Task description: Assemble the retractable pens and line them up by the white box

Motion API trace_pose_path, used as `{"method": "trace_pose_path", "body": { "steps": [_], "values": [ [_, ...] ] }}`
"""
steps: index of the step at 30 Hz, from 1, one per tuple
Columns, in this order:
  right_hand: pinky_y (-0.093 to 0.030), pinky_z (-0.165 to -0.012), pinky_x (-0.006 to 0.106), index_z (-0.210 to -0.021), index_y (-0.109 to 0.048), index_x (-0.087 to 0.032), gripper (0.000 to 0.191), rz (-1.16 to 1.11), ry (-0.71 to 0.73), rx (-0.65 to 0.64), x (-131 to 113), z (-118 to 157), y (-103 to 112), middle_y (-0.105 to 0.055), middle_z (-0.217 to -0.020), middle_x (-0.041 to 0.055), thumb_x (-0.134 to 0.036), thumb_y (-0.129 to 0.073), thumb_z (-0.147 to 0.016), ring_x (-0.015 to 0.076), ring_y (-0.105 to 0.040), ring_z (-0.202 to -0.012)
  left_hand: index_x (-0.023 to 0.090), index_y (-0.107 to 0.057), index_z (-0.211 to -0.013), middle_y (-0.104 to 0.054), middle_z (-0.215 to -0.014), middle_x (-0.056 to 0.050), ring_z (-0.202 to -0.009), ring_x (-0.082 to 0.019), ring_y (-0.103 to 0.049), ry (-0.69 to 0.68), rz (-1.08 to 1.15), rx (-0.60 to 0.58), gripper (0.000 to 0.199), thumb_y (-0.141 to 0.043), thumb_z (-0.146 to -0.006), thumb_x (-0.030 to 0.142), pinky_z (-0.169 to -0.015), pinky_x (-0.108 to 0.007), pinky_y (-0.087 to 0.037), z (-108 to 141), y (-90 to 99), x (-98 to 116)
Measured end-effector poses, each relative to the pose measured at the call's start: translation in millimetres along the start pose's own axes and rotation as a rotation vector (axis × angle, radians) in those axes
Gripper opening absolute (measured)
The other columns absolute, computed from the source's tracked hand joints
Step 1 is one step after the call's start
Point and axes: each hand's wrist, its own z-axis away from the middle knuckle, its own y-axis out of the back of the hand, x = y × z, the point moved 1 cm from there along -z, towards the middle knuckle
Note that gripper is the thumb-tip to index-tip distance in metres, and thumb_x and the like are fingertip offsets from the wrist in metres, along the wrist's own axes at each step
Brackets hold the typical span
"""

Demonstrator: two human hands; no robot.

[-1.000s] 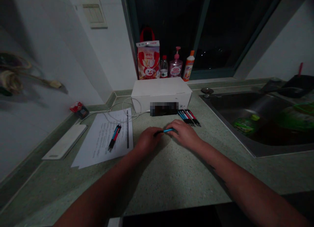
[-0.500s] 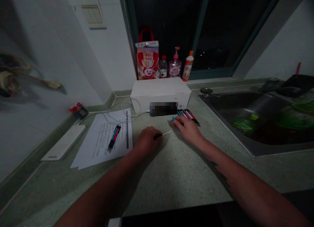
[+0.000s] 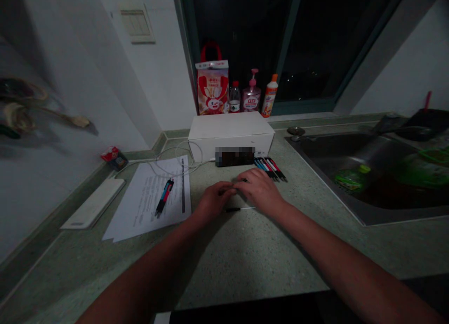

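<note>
The pen part [image 3: 233, 210] lying on the table [image 3: 228, 263] has a short black section at one end and a thin white rod running out of the other, and it rests just in front of the hands, the rod pointing toward the right one. The right hand [image 3: 261, 189] is drawn in narrow, pinching a small piece [image 3: 244, 179] of which only a black tip shows (the fingers cover the rest). The left hand [image 3: 213, 198] meets it with bent fingers, close together; whether it grips anything I cannot tell. Several black-ended pens [image 3: 270, 169], blue, white and red, lie in a row past the right hand, and a blue and a red pen [image 3: 164, 198] lie side by side on printed sheets [image 3: 145, 198] to the left. The table is speckled green stone. Toward its back stand a white box [image 3: 229, 127] and a dark phone [image 3: 235, 159], partly blurred, with a white cable [image 3: 201, 163] looping near it. Behind are a red bag [image 3: 213, 90], three bottles [image 3: 251, 99] and a dark window [image 3: 242, 25]; a steel sink [image 3: 329, 183] is at right. The room is dim, with pale walls.
</note>
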Motion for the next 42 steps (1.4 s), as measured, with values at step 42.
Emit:
{"method": "trace_pose_path", "body": {
  "steps": [42],
  "values": [
    [-0.049,-0.095,0.037,-0.110,-0.077,-0.019,0.016,-0.149,-0.311,-0.278,12.1,2.8,-26.9,-0.072,-0.106,0.0103,-0.022,-0.067,-0.097,0.0252,-0.065,-0.106,0.021,-0.080,-0.095,-0.072,-0.096,-0.007,-0.097,-0.022,-0.065,-0.138,-0.760,-0.016,0.015,-0.065,-0.094,0.021,-0.086,-0.032,-0.049,-4.7,3.8,-1.5]
  ]
}}
